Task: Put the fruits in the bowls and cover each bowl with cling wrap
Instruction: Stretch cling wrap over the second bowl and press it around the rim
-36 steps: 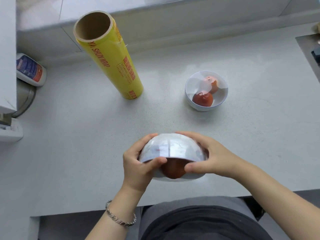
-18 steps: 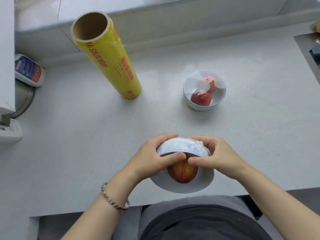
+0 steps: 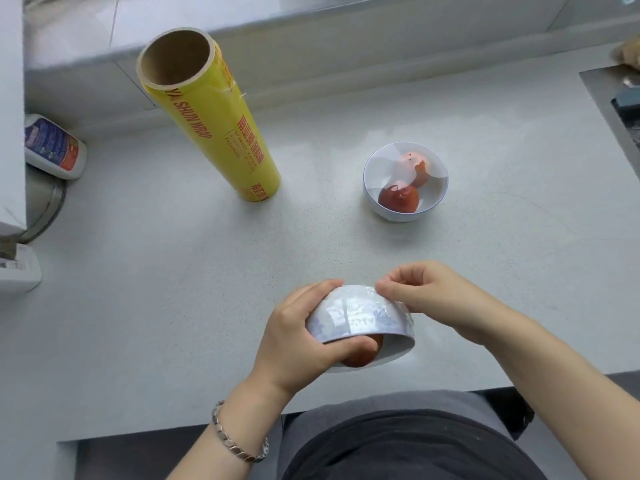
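Observation:
I hold a white bowl (image 3: pixel 360 318) tilted toward me near the counter's front edge, its outside wrapped in shiny cling wrap. A red-orange fruit (image 3: pixel 363 355) shows under its rim. My left hand (image 3: pixel 294 341) grips the bowl's left side, thumb over the covered mouth. My right hand (image 3: pixel 436 299) pinches the cling wrap at the bowl's far right base. A second white bowl (image 3: pixel 372 188) stands farther back to the right, holding two reddish fruits (image 3: pixel 398 199) under clear wrap. The yellow cling wrap roll (image 3: pixel 214 126) stands upright at the back left.
A white bottle (image 3: pixel 52 147) with a blue and red label lies at the far left by a round metal rim (image 3: pixel 52 206). A sink edge (image 3: pixel 609 109) sits at the far right. The pale counter (image 3: pixel 173 271) ends just before my lap.
The bowl has been turned again, so more of its wrapped outside faces me and less fruit shows. My right hand has moved up from the rim to pinch wrap at the base.

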Tool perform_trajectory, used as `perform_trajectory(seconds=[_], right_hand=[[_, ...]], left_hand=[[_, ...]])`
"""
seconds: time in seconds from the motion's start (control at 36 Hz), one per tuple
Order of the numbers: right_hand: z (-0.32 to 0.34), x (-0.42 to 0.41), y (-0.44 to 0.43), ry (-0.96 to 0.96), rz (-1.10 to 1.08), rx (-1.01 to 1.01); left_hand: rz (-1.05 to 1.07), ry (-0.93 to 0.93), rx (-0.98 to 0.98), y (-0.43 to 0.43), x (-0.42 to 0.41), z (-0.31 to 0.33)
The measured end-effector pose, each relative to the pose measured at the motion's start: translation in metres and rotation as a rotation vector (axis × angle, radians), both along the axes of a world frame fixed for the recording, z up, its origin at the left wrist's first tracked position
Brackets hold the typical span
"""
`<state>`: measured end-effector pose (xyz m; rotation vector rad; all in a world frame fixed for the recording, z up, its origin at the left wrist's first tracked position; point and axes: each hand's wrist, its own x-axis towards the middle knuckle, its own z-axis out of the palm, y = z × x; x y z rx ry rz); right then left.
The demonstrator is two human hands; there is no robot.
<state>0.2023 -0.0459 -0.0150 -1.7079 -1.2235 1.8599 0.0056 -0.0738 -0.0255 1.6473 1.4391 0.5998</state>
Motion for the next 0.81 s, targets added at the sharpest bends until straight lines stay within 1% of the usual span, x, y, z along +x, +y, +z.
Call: perform_trajectory(seconds=[0.11,0.17,0.22,0.28,0.33,0.5,0.58,0.64,0.69,0.81], right_hand=[[0.001,0.003,0.003,-0.046,0.167,0.004],[0.002,0.005,0.006,-0.064,0.214,0.023],[0.003,0.007,0.008,-0.035,0.229,0.031],[0.004,0.01,0.009,0.011,0.241,0.012],[0.004,0.011,0.01,0.018,0.27,-0.016],[0.014,0.027,0.018,-0.043,0.463,-0.12],[0.017,0.03,0.022,-0.091,0.529,-0.135],[0.018,0.03,0.024,-0.071,0.516,-0.113],[0.019,0.029,0.022,-0.012,0.472,-0.096],[0.016,0.018,0.014,0.114,0.294,-0.138]], left_hand=[[-0.009,-0.018,-0.024,-0.004,-0.003,-0.002],[-0.01,-0.025,-0.026,-0.006,-0.003,-0.004],[-0.008,-0.025,-0.027,-0.007,-0.004,-0.004],[-0.008,-0.018,-0.028,-0.007,-0.004,-0.004],[-0.027,-0.005,-0.034,-0.007,-0.003,-0.004],[-0.107,0.077,-0.026,-0.002,-0.003,-0.002],[-0.158,0.087,-0.001,0.0,-0.003,-0.002],[-0.147,0.065,-0.033,0.001,-0.002,-0.001],[-0.103,0.029,-0.062,0.002,-0.003,-0.001],[-0.066,-0.023,-0.072,0.001,-0.005,-0.001]])
